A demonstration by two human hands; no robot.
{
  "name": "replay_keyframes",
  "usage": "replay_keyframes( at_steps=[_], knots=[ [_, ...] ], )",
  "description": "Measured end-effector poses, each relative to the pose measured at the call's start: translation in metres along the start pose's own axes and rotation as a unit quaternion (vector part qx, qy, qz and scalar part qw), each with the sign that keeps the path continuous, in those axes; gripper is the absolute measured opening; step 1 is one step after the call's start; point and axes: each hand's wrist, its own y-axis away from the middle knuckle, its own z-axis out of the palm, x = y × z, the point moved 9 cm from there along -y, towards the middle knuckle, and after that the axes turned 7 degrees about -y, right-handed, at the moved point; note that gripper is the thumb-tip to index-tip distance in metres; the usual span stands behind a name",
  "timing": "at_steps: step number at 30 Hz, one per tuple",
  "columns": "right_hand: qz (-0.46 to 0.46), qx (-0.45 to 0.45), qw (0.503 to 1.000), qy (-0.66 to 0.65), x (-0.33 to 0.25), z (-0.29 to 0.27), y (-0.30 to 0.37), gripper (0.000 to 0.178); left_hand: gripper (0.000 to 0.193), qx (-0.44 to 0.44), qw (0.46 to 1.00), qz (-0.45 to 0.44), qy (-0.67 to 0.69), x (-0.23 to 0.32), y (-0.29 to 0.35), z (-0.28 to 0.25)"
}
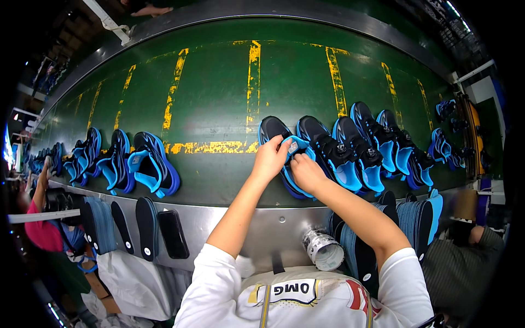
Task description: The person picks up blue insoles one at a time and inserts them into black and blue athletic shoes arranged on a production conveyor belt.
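Observation:
A black sneaker (272,128) with light-blue lining and a blue sole lies on the green belt in front of me, toe pointing away. My left hand (270,158) pinches the shoe's upper edge near the tongue, which carries a small pale label (293,147). At the opening, my right hand (308,173) has its fingers curled against the blue lining, close beside the left fingertips. Both hands partly hide the shoe's middle and heel. Just right of them stands a matching sneaker (317,134), which neither hand holds.
More sneakers (377,131) line the belt (219,109) to the right, others (153,164) to the left. On the metal ledge (213,218) lie dark insole stacks (145,227), a phone (173,234) and a tape-wrapped clear container (324,249). People work at both sides.

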Motion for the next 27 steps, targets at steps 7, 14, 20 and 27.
replay_keyframes(
  at_steps=[7,14,20,27],
  knots=[
    [-0.016,-0.016,1.0,0.006,-0.01,0.001,-0.001,0.01,0.026,0.027,0.999,0.012,-0.026,-0.002,0.004,-0.001],
    [-0.01,-0.087,0.994,0.064,0.0,0.016,-0.013,0.015,0.026,0.015,1.0,0.007,0.024,-0.005,0.003,0.004],
    [0.042,-0.404,0.914,0.024,0.012,0.038,-0.005,0.038,0.025,-0.01,1.0,0.016,0.015,0.0,0.004,0.002],
    [-0.047,-0.294,0.932,0.207,0.002,0.055,-0.011,0.028,0.022,-0.014,0.999,0.023,0.034,-0.003,0.003,0.006]
  ],
)
